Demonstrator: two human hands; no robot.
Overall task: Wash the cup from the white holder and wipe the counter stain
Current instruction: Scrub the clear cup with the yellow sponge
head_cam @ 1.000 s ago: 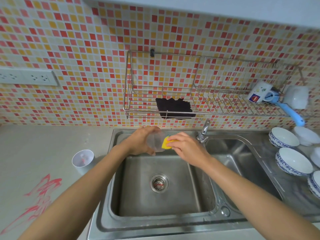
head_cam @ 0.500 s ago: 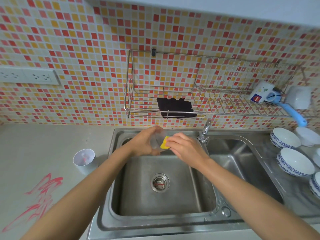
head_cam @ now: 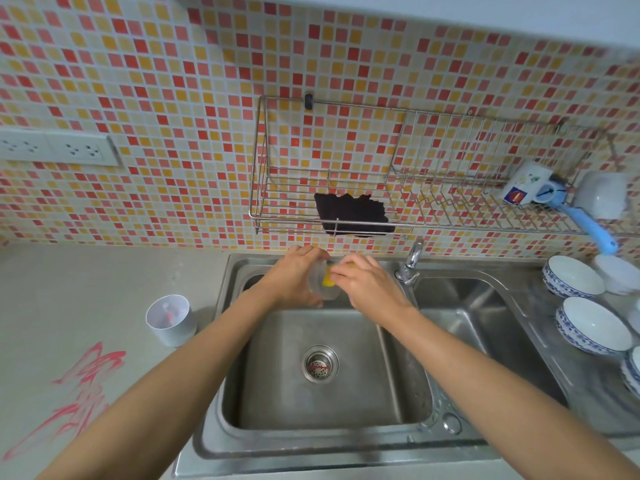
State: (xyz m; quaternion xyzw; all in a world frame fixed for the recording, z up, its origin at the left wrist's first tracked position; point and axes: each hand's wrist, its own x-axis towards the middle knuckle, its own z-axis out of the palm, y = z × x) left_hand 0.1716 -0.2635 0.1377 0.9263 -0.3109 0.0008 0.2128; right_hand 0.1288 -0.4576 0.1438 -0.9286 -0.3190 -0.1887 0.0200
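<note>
Over the back of the steel sink (head_cam: 322, 441), my left hand (head_cam: 294, 278) grips a clear cup (head_cam: 323, 292) lying on its side, mouth toward the right. My right hand (head_cam: 367, 282) pinches a yellow sponge (head_cam: 327, 279) pushed into the cup's mouth; most of the sponge is hidden by fingers. The white holder (head_cam: 170, 320) stands on the counter left of the sink. A red smeared stain (head_cam: 79, 389) covers the counter at the lower left.
A faucet (head_cam: 412, 261) rises right of my hands. A wall rack (head_cam: 381, 174) holds a dark cloth (head_cam: 353, 214), a mug (head_cam: 528, 183) and a blue-handled brush (head_cam: 588, 226). Several blue-rimmed bowls (head_cam: 573, 276) sit on the right drainboard. Wall sockets (head_cam: 59, 148) are at left.
My right hand has pushed the sponge deeper into the cup, so less yellow shows. Both hands have stayed over the back of the sink.
</note>
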